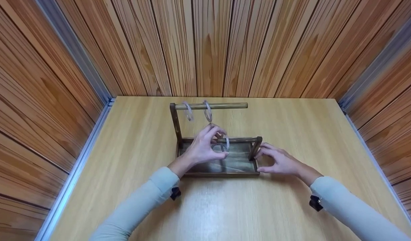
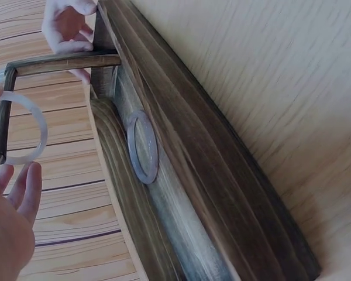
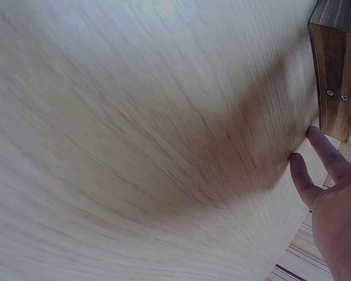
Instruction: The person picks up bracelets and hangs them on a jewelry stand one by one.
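A dark wooden stand has a tray base [image 1: 222,174], a tall upper bar [image 1: 229,105] and a low bar [image 1: 240,140] on a short post [image 1: 255,148]. My left hand [image 1: 203,144] pinches a pale translucent bangle [image 2: 42,132] between thumb and fingers at the low bar; whether it encircles that bar I cannot tell. Two similar bangles, one on the left [image 1: 188,111] and another beside it [image 1: 208,111], hang from the upper bar. A further bangle [image 2: 143,146] lies in the tray. My right hand [image 1: 279,160] rests its extended fingertips against the tray's right end.
The stand sits on a light wooden table [image 1: 125,160]. Wood-panelled walls [image 1: 209,47] rise behind it and on both sides, with a metal strip [image 1: 75,174] along the table's left edge. Two screws [image 3: 337,95] show on the stand's end.
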Motion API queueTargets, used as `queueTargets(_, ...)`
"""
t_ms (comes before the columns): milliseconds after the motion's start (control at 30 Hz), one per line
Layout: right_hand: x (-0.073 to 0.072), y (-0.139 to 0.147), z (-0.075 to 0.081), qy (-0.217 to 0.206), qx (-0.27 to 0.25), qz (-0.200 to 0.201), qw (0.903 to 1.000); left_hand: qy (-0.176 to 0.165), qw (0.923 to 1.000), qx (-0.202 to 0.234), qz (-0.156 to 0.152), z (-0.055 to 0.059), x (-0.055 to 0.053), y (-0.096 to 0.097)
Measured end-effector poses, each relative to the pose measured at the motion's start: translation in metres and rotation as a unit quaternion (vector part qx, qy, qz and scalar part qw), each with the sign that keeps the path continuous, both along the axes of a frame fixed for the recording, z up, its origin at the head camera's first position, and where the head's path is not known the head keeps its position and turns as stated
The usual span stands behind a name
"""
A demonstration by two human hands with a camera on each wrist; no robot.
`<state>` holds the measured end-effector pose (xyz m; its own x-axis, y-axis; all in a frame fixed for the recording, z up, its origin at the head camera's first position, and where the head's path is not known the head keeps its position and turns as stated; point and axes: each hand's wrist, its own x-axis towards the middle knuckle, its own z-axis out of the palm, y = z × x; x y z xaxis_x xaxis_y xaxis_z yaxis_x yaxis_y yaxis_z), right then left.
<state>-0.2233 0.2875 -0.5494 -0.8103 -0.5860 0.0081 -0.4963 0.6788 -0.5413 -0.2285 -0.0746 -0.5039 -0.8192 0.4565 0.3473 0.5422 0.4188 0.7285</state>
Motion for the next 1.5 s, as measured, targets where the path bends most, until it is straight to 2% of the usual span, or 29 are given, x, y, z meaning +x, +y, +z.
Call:
queueTargets(167,0.0,0.0,0.0,0.001,-0.007,0.0,1.0,0.037,0.999,-0.024,-0.008,0.001,-0.003,0.005)
queueTargets(300,0.0,0.0,-0.001,-0.001,-0.015,0.003,0.9999,0.05,0.9976,-0.046,-0.016,0.003,-0.006,0.009)
queueTargets(600,0.0,-0.001,-0.001,0.005,-0.027,0.013,0.9996,0.04,0.9959,-0.079,-0.018,0.013,-0.007,0.015)
queueTargets(933,0.001,0.0,0.0,0.007,-0.02,0.009,0.9997,0.048,0.9927,-0.11,-0.013,0.023,-0.012,0.03)
queueTargets(1500,0.0,-0.001,0.0,0.005,-0.018,0.009,0.9998,0.064,0.9881,-0.128,-0.054,0.034,-0.02,0.055)
